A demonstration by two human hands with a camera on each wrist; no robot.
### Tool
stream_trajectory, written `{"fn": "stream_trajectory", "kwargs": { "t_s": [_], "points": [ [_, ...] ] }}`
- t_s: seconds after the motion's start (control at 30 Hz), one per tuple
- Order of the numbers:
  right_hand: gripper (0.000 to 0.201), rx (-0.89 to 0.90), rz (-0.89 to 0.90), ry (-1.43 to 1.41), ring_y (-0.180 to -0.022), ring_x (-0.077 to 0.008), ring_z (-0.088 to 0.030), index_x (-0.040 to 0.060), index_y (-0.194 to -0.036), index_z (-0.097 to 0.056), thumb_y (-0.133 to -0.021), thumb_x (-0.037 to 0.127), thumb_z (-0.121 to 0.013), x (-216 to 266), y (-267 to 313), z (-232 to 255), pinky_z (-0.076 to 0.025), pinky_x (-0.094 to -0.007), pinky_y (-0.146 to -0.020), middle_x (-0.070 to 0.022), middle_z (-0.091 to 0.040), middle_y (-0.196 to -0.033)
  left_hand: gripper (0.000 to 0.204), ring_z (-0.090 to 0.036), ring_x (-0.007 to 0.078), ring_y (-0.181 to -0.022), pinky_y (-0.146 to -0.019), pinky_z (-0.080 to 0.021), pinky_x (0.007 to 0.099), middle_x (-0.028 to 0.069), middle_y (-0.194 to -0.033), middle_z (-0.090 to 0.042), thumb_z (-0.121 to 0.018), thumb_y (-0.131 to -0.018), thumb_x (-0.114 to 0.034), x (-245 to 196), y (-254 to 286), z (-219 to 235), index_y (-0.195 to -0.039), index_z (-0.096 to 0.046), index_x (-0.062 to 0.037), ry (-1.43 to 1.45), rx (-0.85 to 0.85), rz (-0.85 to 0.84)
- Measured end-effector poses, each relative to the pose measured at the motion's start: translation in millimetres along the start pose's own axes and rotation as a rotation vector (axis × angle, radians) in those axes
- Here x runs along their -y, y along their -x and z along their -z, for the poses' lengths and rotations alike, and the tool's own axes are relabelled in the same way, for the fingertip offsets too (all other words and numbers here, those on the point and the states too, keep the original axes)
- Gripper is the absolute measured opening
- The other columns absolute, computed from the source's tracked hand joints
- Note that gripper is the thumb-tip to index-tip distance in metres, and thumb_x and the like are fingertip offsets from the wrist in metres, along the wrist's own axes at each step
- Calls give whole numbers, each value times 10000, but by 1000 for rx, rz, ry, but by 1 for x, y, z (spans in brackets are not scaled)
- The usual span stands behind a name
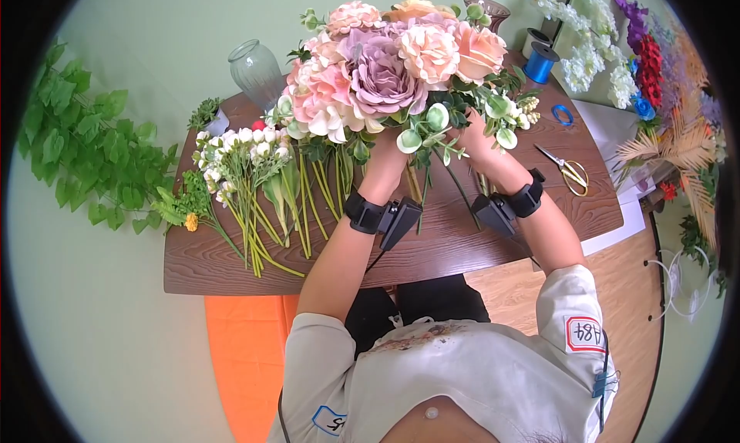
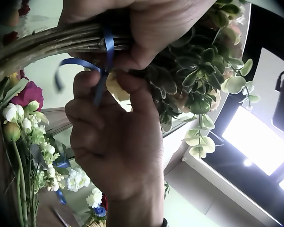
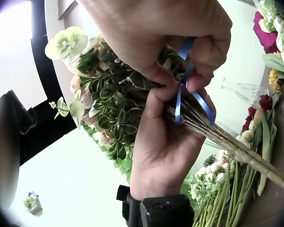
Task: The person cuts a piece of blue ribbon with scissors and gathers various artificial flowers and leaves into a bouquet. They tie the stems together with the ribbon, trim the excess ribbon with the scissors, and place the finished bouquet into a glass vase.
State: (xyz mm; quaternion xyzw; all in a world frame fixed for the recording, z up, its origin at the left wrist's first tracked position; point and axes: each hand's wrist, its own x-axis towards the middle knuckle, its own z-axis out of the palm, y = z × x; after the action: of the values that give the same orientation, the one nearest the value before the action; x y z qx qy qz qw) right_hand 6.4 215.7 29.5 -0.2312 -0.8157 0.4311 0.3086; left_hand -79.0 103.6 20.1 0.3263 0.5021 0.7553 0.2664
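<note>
A large bouquet (image 1: 385,73) of pink, peach and mauve artificial flowers with green leaves is held up over the table. My left hand (image 3: 165,151) grips its bundled stems (image 3: 227,142) just below the leaves, thumb close to the tie. Around the stems runs a thin blue ribbon (image 2: 109,45), crossed at the front with loose ends hanging. My right hand (image 2: 118,137) pinches the ribbon between thumb and fingers, right beside the left thumb. From the head view, flowers cover most of the fingers of both the left hand (image 1: 388,154) and the right hand (image 1: 478,142).
White flowers on long green stems (image 1: 258,204) lie at the table's left, near a clear glass vase (image 1: 256,73). Gold-handled scissors (image 1: 572,175), a blue ribbon roll (image 1: 562,115) and a blue spool (image 1: 541,63) are on the right. More flowers (image 1: 655,73) fill the far right.
</note>
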Motion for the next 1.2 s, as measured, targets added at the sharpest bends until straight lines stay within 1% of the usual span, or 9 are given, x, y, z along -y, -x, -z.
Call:
{"fn": "stream_trajectory", "kwargs": {
  "t_s": [0.1,0.13,0.2,0.3,0.43,0.6,0.77,1.0,1.2],
  "points": [
    [143,139,-429,-504,-721,-103,-491,56,-921,-478,-784,11,-476,17,1,8,-409,-246,-581,-4,-517,-795,248,-479,102,-770,-644,-394,249,54,-896,-538,-499,-794,-134,-2,-2,-2,-983,-487,25,-28,50,-23],
    [143,138,-429,-504,-721,-103,-491,56,-921,-478,-784,11,-476,13,1,6,-409,-246,-581,-4,-517,-795,259,-478,101,-775,-657,-392,250,52,-901,-538,-503,-796,-149,-1,-3,-3,-987,-490,26,-8,65,-25],
    [108,129,-333,-694,-535,-48,-446,80,-894,-478,-826,117,-403,5,0,1,-205,-177,-364,-32,-534,-756,272,-477,101,-780,-670,-391,252,49,-906,-537,-507,-797,-164,-1,-4,-5,-991,-492,26,13,79,-27],
    [102,162,-417,-654,-543,-50,-431,91,-912,-461,-841,136,-403,1,1,4,-208,-168,-377,-25,-536,-793,238,-485,98,-816,-708,-389,248,40,-926,-541,-514,-792,-136,-1,-5,-6,-973,-512,18,10,57,93],
    [53,245,-403,-840,-557,-54,-391,119,-878,-467,-843,125,-427,-13,-4,4,-227,-159,-404,-12,-530,-787,202,-504,107,-803,-704,-396,244,39,-897,-549,-511,-790,-123,22,-16,1,-940,-521,12,108,-6,17],
    [113,475,-411,-939,-484,-10,-322,54,-863,-557,-799,131,-503,-3,-7,12,-211,-129,-370,-69,-572,-746,111,-543,157,-783,-663,-436,265,77,-852,-577,-552,-709,-32,16,-22,8,-812,-571,4,337,188,23],
    [114,501,-367,-926,-467,11,-334,30,-836,-572,-784,109,-508,-6,-9,12,-202,-128,-350,-72,-583,-737,113,-536,166,-790,-700,-451,322,73,-847,-558,-529,-712,-26,13,-23,11,-823,-546,-9,461,146,233],
    [100,462,-342,-894,-501,21,-388,47,-862,-560,-768,65,-530,-2,-7,11,-201,-114,-359,-7,-584,-750,117,-531,164,-749,-697,-444,294,74,-835,-554,-509,-713,-10,22,-28,15,-824,-541,8,445,122,212],
    [103,488,-360,-928,-496,27,-381,51,-874,-547,-775,56,-521,-12,-10,15,-212,-112,-362,10,-579,-742,141,-538,171,-789,-700,-443,276,84,-866,-559,-509,-727,-8,25,-26,18,-863,-537,22,429,253,153]
  ]
}}
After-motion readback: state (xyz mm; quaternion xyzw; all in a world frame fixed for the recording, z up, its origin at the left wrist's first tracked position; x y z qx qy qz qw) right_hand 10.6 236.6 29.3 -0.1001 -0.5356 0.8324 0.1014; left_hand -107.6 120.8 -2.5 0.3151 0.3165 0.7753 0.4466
